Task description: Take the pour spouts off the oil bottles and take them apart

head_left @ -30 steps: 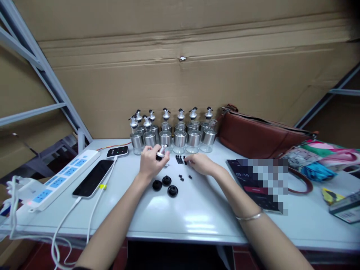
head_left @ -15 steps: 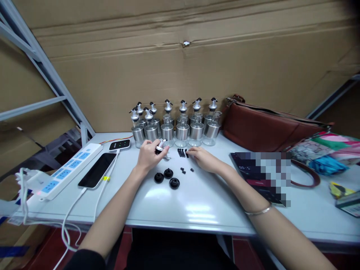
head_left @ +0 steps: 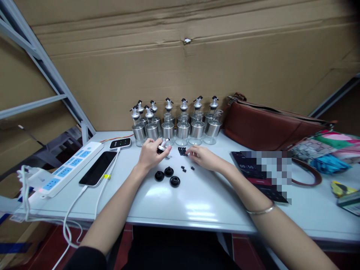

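Jutting from left hand [head_left: 150, 154]: pourer [head_left: 163, 145]

Silver and black were shown by the held pourer [head_left: 164, 144], black by the caps [head_left: 174, 181], reddish brown by the bag [head_left: 264, 125].

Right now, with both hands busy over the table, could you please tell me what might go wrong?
I'd judge there are two risks. The short black pieces lie scattered on the table near the right hand, which might brush them aside by accident. Also, the left hand holds a silver pourer top close in front of the open glass bottles, so a bump there could tip one over.
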{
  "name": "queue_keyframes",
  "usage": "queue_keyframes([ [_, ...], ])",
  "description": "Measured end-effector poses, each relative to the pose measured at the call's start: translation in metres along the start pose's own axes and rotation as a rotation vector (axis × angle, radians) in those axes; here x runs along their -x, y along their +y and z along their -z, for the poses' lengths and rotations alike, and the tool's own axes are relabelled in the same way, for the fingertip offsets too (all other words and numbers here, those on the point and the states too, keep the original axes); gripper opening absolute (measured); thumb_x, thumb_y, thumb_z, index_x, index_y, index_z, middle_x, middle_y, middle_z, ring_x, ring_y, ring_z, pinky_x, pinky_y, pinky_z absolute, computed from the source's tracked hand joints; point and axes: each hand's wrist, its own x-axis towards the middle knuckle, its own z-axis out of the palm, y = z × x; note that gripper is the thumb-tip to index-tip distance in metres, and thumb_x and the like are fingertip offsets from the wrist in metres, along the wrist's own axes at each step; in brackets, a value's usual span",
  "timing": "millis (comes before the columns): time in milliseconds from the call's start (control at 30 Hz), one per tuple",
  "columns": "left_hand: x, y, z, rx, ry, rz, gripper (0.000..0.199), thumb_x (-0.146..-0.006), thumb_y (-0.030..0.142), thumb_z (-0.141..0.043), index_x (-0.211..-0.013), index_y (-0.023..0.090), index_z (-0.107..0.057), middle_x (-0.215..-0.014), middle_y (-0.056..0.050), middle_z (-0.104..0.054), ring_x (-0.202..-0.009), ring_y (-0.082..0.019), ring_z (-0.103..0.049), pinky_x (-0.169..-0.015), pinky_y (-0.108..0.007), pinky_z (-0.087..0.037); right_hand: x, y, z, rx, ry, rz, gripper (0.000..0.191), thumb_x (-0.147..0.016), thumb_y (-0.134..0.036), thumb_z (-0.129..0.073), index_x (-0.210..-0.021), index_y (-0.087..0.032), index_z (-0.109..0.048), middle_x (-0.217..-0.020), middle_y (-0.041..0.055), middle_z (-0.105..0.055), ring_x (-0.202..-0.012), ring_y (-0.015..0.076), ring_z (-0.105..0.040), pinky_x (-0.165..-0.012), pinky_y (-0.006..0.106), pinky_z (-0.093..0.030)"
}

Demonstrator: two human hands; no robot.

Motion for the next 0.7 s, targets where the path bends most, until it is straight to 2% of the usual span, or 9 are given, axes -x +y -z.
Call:
queue_keyframes([
  [100,0.0,0.0,0.001,0.011,-0.001,0.001,0.034,-0.084,0.044,-0.046,-0.061,0.021,-0.037,-0.055,0.002,-0.046,-0.057,-0.015,-0.042,-0.062,-0.027,-0.037,0.004,-0.004,0.009,-0.14,-0.146,-0.067,0.015,-0.079,-0.021,-0.057,-0.087,-0.012,-0.067,-0.073,0.0027,-0.064,-0.065,0.013,-0.056,-0.062,0.022,-0.042],
  [167,0.0,0.001,0.001,0.014,0.0,-0.003,0.034,-0.084,0.044,-0.046,-0.061,0.021,-0.037,-0.056,0.002,-0.046,-0.057,-0.015,-0.042,-0.062,-0.027,-0.037,0.007,-0.006,0.012,-0.184,-0.217,-0.096,0.013,-0.072,-0.021,-0.063,-0.082,-0.013,-0.067,-0.069,0.0003,-0.063,-0.062,0.0118,-0.055,-0.058,0.021,-0.041],
  [233,0.0,0.001,0.001,0.016,-0.001,-0.016,0.034,-0.084,0.044,-0.047,-0.061,0.02,-0.037,-0.055,0.002,-0.046,-0.057,-0.015,-0.042,-0.063,-0.027,-0.037,0.009,-0.007,0.013,-0.183,-0.235,-0.107,0.013,-0.068,-0.017,-0.064,-0.08,-0.014,-0.067,-0.069,0.0,-0.064,-0.063,0.0118,-0.056,-0.059,0.021,-0.041],
  [367,0.001,0.002,-0.001,0.021,-0.015,-0.034,0.035,-0.084,0.044,-0.047,-0.061,0.02,-0.036,-0.055,0.002,-0.046,-0.056,-0.014,-0.041,-0.063,-0.027,-0.037,0.01,-0.01,0.01,-0.154,-0.212,-0.077,0.012,-0.067,-0.011,-0.058,-0.075,-0.015,-0.066,-0.069,0.0009,-0.064,-0.063,0.0129,-0.057,-0.059,0.022,-0.041],
  [533,0.001,0.002,-0.002,0.018,-0.013,-0.034,0.034,-0.084,0.044,-0.047,-0.061,0.02,-0.037,-0.055,0.002,-0.046,-0.055,-0.014,-0.04,-0.062,-0.027,-0.036,0.009,-0.016,0.01,-0.193,-0.108,-0.026,0.012,-0.065,-0.008,-0.054,-0.072,-0.014,-0.06,-0.069,0.0005,-0.062,-0.063,0.0127,-0.056,-0.059,0.022,-0.04],
  [700,0.001,0.002,-0.002,0.023,-0.013,-0.05,0.034,-0.084,0.043,-0.048,-0.062,0.02,-0.037,-0.055,0.002,-0.046,-0.055,-0.014,-0.04,-0.06,-0.026,-0.036,0.008,-0.016,0.008,-0.159,-0.058,0.022,0.015,-0.065,-0.005,-0.052,-0.074,-0.014,-0.061,-0.064,-0.0004,-0.058,-0.059,0.0114,-0.051,-0.055,0.021,-0.036],
])
